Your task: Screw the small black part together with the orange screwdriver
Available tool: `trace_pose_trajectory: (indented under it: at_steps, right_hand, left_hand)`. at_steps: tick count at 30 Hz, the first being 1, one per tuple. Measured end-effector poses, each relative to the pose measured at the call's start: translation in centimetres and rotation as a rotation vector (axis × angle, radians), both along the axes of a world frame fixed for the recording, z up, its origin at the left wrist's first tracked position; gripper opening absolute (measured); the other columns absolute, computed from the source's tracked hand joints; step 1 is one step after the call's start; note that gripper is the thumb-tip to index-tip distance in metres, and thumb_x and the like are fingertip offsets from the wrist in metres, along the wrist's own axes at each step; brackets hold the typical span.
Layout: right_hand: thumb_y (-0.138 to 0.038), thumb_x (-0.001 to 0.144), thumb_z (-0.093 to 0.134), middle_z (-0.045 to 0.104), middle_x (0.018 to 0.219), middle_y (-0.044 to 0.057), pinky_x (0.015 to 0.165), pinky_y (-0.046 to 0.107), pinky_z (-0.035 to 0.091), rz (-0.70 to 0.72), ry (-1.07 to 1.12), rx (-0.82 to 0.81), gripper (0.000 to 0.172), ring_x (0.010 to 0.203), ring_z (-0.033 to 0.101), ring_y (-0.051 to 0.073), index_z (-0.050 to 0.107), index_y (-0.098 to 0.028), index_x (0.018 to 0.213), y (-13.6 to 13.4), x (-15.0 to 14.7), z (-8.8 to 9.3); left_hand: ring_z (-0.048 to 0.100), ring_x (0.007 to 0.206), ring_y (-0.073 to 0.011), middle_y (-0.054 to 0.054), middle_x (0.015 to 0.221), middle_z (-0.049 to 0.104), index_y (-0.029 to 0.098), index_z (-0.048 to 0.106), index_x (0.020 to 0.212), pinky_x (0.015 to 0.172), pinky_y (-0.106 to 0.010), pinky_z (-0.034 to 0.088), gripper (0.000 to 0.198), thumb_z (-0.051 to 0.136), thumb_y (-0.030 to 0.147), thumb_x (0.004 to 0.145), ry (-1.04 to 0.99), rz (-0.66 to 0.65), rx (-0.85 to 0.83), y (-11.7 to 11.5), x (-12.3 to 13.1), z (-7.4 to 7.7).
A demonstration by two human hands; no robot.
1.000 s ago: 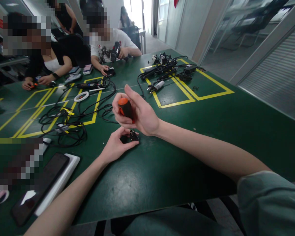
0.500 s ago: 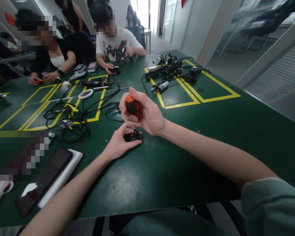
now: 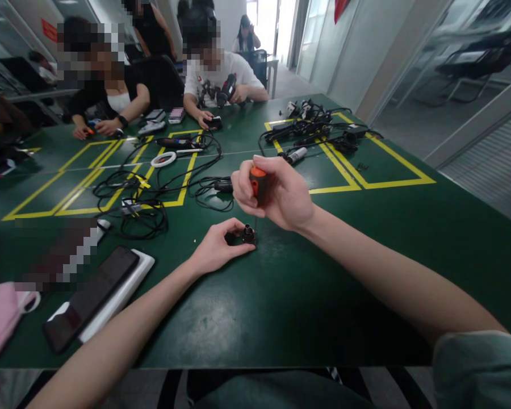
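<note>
While the left hand (image 3: 215, 248) pinches a small dark part (image 3: 248, 234) between thumb and fingers, open only as wide as the part, the right hand (image 3: 276, 190) is wrapped round an orange-and-black tool (image 3: 260, 187), fingers curled closed on the handle. Part sits low at the table (image 3: 323, 295), just in front of the person; probably pinched from the side to steady it and leave its top free. Tool is held handle up, thin shaft pointing down at the part's right edge, likely for pressing or turning from above; can't tell if the tip touches.

Surface: dark green, glossy, yellow tape (image 3: 402, 184) in rectangles, probably to mark out places. Tangled black cables (image 3: 153, 227) beyond the left hand, cable pile (image 3: 302, 128) farther off to the right. Phone (image 3: 96, 298) lies partly over a white box (image 3: 119, 301) by the left forearm, maybe parked out of the way. Room: person in a white shirt (image 3: 249, 76) across the table, others nearby, glass partition at right, bright window behind
</note>
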State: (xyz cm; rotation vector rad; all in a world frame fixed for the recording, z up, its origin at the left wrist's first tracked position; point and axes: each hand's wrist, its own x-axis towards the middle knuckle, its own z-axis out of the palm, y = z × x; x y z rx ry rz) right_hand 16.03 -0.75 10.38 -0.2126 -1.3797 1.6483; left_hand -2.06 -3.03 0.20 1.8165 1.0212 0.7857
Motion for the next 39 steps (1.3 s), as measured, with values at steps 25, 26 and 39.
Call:
trace_pose_trajectory:
  at_steps: [25, 26, 39]
  right_hand:
    - [-0.044, 0.106, 0.055, 0.056, 0.074, -0.001, 0.061, 0.029, 0.037, -0.588, -0.650, 0.741, 0.029, 0.062, 0.052, 0.014, 0.054, -0.022, 0.087, 0.2, 3.5, 1.1]
    - [-0.041, 0.104, 0.059, 0.056, 0.074, -0.002, 0.062, 0.030, 0.035, -0.667, -0.719, 0.807, 0.025, 0.063, 0.050, 0.014, 0.053, -0.022, 0.089, 0.2, 3.8, 1.3]
    - [-0.017, 0.096, 0.058, 0.075, 0.092, 0.005, 0.073, 0.030, 0.048, -0.542, -0.742, 1.034, 0.014, 0.078, 0.065, 0.016, 0.072, -0.017, 0.101, -0.7, 5.3, 3.3]
  left_hand:
    - [0.071, 0.097, -0.0205, -0.005, 0.107, 0.079, 0.017, 0.075, 0.112, 0.094, -0.035, 0.056, 0.033, 0.089, 0.026, 0.084, 0.013, -0.008, 0.080, 0.3, 0.7, -0.5]
    - [0.071, 0.098, -0.0206, -0.005, 0.108, 0.079, 0.017, 0.074, 0.114, 0.094, -0.035, 0.056, 0.035, 0.089, 0.026, 0.084, 0.020, -0.007, 0.084, 0.3, 0.7, -0.5]
    - [0.072, 0.096, -0.0206, -0.004, 0.108, 0.079, 0.019, 0.073, 0.114, 0.090, -0.034, 0.057, 0.036, 0.090, 0.027, 0.083, 0.045, 0.010, 0.120, 0.2, 0.7, -0.5]
